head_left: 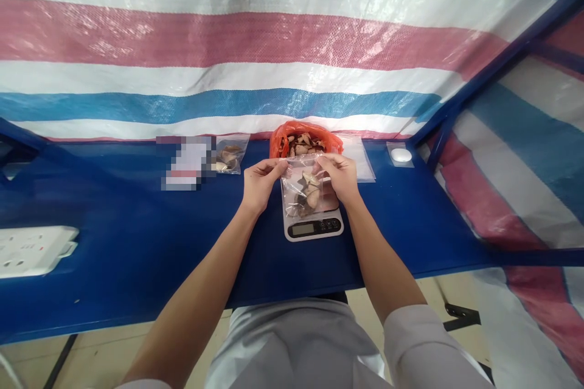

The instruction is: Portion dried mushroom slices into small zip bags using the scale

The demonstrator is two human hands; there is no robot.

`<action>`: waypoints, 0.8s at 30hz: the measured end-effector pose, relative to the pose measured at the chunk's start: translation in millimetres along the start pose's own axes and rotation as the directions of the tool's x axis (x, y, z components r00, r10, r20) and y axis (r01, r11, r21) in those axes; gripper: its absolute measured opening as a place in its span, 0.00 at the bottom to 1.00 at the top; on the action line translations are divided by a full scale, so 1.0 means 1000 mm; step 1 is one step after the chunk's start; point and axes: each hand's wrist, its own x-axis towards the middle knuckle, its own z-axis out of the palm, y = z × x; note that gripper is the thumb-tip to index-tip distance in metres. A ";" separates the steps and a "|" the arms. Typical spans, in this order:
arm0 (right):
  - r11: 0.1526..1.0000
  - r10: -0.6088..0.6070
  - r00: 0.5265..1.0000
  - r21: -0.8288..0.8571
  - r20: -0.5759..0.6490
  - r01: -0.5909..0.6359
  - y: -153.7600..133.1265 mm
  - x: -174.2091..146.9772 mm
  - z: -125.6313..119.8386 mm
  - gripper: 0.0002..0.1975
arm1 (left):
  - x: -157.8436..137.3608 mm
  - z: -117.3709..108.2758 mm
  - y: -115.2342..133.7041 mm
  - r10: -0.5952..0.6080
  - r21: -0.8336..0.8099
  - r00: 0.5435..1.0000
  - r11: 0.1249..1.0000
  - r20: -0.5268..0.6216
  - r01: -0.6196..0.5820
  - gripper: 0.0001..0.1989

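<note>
My left hand [262, 182] pinches the upper left corner of a clear zip bag [292, 188], and my right hand [338, 176] pinches its upper right edge. Dried brown-and-white slices [311, 193], perhaps mushroom, lie inside the bag. Beneath the bag, a white digital kitchen scale [337, 232] rests on the blue table; whether the bag touches its plate I cannot tell. Its display looks blank. Just behind my hands, an orange-red plastic bag [279, 136] stands open, full of similar slices.
A filled clear bag [230, 154] lies left of the orange bag, beside a blurred-out item [187, 162]. Flat clear bags [362, 161] lie at right, and a round white object [401, 155] sits further right. A white power strip [36, 249] is at the left edge. Striped sheeting [228, 36] hangs behind.
</note>
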 end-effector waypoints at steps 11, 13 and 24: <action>0.999 0.027 0.996 -0.022 0.083 -0.025 0.002 -0.001 0.001 0.20 | -0.001 0.004 0.001 0.009 -0.093 1.000 0.996 0.009 -0.008 0.14; 1.000 0.015 0.998 -0.006 0.059 -0.015 0.003 0.000 0.001 0.20 | -0.002 0.004 0.002 0.013 -0.091 1.000 0.996 0.013 -0.012 0.14; 0.999 0.035 0.999 -0.008 0.032 -0.035 0.004 -0.003 0.002 0.19 | 0.001 0.003 -0.003 -0.015 -0.080 1.000 0.997 0.015 0.016 0.14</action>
